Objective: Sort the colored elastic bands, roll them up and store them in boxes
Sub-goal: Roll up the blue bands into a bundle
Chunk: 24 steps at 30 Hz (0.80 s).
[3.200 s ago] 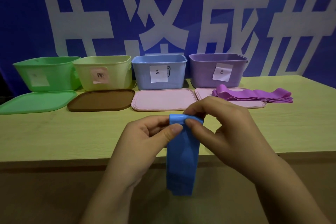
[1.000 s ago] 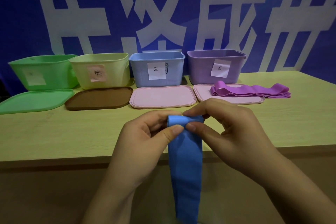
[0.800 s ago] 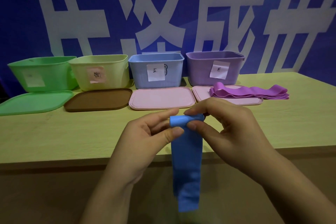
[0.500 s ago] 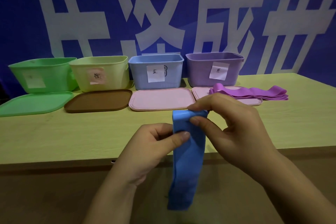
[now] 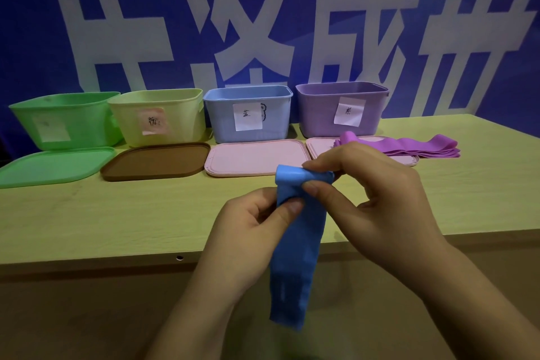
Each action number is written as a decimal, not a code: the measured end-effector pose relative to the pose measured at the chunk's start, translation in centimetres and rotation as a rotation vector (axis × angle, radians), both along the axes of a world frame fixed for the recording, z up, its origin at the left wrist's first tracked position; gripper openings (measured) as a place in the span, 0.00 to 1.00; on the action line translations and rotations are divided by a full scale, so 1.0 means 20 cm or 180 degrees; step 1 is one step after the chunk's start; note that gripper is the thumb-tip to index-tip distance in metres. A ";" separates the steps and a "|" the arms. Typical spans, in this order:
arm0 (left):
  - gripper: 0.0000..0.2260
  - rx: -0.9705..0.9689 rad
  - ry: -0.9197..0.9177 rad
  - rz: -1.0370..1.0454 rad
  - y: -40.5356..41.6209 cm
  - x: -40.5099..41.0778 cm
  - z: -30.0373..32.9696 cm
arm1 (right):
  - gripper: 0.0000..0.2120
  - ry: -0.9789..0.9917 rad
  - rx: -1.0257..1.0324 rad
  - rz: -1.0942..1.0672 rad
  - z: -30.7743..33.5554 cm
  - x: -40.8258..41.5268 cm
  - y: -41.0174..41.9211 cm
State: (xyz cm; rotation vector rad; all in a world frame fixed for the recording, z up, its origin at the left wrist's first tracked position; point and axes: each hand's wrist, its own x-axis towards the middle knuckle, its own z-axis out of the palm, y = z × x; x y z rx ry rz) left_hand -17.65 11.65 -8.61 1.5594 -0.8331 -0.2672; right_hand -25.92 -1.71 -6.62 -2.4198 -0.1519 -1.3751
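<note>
A blue elastic band [image 5: 295,257] hangs in front of the table edge, its top end wound into a small roll. My right hand [image 5: 374,199] pinches that roll between thumb and fingers. My left hand [image 5: 248,231] pinches the band's left edge just below the roll. A pile of purple bands [image 5: 409,146] lies on the right of the table, partly on a pink lid. Four open boxes stand in a row at the back: green [image 5: 67,120], yellow [image 5: 159,117], blue [image 5: 248,114] and purple [image 5: 340,108].
Lids lie in front of the boxes: green [image 5: 49,165], brown [image 5: 156,161], and two pink ones [image 5: 254,158] [image 5: 321,146]. The wooden table [image 5: 117,213] has its front edge right under my hands. A blue banner with white characters covers the wall behind.
The roll at the band's top has grown slightly. My left hand slid down from the roll to pinch the band below it. The hanging tail is shorter than a second ago.
</note>
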 end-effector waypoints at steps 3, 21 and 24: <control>0.10 -0.0193 0.0136 -0.0115 0.01 -0.01 0.01 | 0.12 0.0029 -0.0072 -0.0036 0.01 -0.01 -0.01; 0.13 -0.0076 -0.0082 -0.0263 0.05 0.03 0.03 | 0.07 0.0267 -0.0693 -0.0075 -0.04 0.00 -0.02; 0.17 -0.0066 -0.0108 -0.0164 0.05 0.03 0.04 | 0.08 0.0385 -0.0780 0.0000 -0.05 0.00 -0.02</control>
